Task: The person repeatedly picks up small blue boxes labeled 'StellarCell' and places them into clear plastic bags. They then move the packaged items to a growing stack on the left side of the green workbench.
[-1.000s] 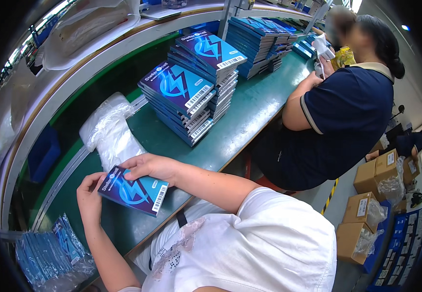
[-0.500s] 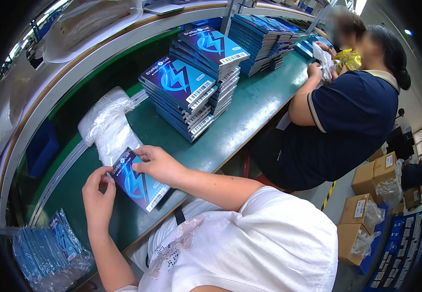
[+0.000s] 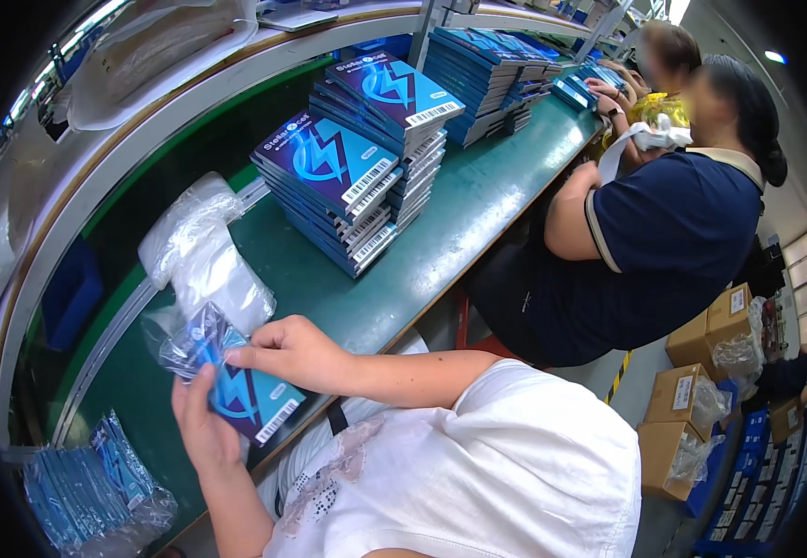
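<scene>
Where the flat blue box is held, left of the front box stack and nearer the person, a clear bag covers its far end; the left hand is closed on its left edge, thumb on top, while the right hand seems to pinch the bag's mouth. The box looks light and fairly stiff, best held by its edges, the film slippery. Left of that stack, a pile of clear bags lies on the worktop.

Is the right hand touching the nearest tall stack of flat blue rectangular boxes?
Apart: the head view shows green tabletop between the right hand and the stack.
</scene>
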The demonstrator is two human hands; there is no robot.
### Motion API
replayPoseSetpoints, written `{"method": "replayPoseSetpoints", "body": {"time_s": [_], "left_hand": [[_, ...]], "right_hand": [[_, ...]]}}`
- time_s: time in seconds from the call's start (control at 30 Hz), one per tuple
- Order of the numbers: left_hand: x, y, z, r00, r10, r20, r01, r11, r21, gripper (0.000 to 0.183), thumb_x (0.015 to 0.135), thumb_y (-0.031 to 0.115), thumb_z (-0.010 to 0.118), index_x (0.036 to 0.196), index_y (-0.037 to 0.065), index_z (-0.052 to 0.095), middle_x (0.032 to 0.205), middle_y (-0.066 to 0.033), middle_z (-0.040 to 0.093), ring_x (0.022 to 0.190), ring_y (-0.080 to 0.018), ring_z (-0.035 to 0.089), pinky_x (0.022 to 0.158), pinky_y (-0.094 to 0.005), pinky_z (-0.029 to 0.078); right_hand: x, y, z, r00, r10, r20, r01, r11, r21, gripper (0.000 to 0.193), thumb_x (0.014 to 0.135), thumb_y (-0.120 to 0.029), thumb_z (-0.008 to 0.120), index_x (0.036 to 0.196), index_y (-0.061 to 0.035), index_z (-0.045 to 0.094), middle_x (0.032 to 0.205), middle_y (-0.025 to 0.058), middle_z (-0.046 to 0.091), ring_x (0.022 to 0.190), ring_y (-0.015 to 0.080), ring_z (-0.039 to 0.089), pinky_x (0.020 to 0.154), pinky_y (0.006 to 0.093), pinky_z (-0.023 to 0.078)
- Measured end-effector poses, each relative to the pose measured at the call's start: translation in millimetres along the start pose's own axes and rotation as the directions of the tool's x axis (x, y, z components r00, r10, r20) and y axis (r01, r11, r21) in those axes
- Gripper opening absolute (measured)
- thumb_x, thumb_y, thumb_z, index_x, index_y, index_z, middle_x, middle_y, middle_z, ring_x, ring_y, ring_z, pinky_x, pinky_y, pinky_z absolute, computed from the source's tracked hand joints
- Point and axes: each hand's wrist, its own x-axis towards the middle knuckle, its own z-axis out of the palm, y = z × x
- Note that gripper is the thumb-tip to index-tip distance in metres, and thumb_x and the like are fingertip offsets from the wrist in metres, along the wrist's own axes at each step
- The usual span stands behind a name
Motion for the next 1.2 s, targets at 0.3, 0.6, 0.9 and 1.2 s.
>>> {"method": "replayPoseSetpoints", "body": {"time_s": [0.3, 0.6, 0.9, 1.2], "left_hand": [[-30, 7, 20, 0.98, 0.011, 0.2, -0.021, 0.999, 0.046, 0.038, 0.095, 0.017, 0.044, 0.125, -0.005, 0.043, 0.119, -0.0171, 0.054, 0.107, -0.0263, 0.056, 0.093, -0.0411, 0.047], [-38, 14, 15, 0.952, -0.262, 0.16, 0.298, 0.913, -0.279, 0.051, 0.097, 0.036, 0.039, 0.132, -0.001, 0.039, 0.128, -0.0174, 0.048, 0.116, -0.0288, 0.05, 0.094, -0.0406, 0.044], [-46, 55, -69, 0.839, 0.384, -0.385, -0.273, 0.91, 0.313, 0.056, 0.077, 0.002, 0.049, 0.131, -0.003, 0.039, 0.114, -0.0168, 0.054, 0.103, -0.0255, 0.055, 0.089, -0.0338, 0.045], [-67, 62, -187, 0.648, 0.761, 0.035, 0.277, -0.278, 0.92, 0.033, 0.092, 0.021, 0.052, 0.119, 0.003, 0.055, 0.129, -0.0151, 0.049, 0.124, -0.0322, 0.042, 0.104, -0.0477, 0.028]], "right_hand": [[-10, -45, -6, 0.708, -0.706, 0.002, 0.659, 0.66, -0.361, 0.065, 0.072, -0.003, 0.067, 0.132, -0.0013, 0.042, 0.078, 0.0097, 0.054, 0.065, 0.0196, 0.057, 0.058, 0.028, 0.046], [-27, -41, 29, 0.753, -0.657, 0.029, 0.656, 0.747, -0.111, 0.023, 0.079, 0.0, 0.053, 0.101, -0.0022, 0.056, 0.085, 0.0146, 0.056, 0.081, 0.0323, 0.057, 0.07, 0.036, 0.046], [-28, -39, 28, 0.516, -0.781, 0.351, 0.85, 0.518, -0.097, 0.039, 0.082, -0.016, 0.061, 0.118, -0.0027, 0.052, 0.101, 0.0153, 0.056, 0.09, 0.0318, 0.058, 0.07, 0.039, 0.049], [-12, -82, -37, 0.486, -0.869, 0.095, 0.808, 0.406, -0.427, 0.015, 0.082, -0.006, 0.063, 0.095, 0.0014, 0.065, 0.084, 0.0133, 0.064, 0.073, 0.0229, 0.063, 0.065, 0.0297, 0.05]]}}
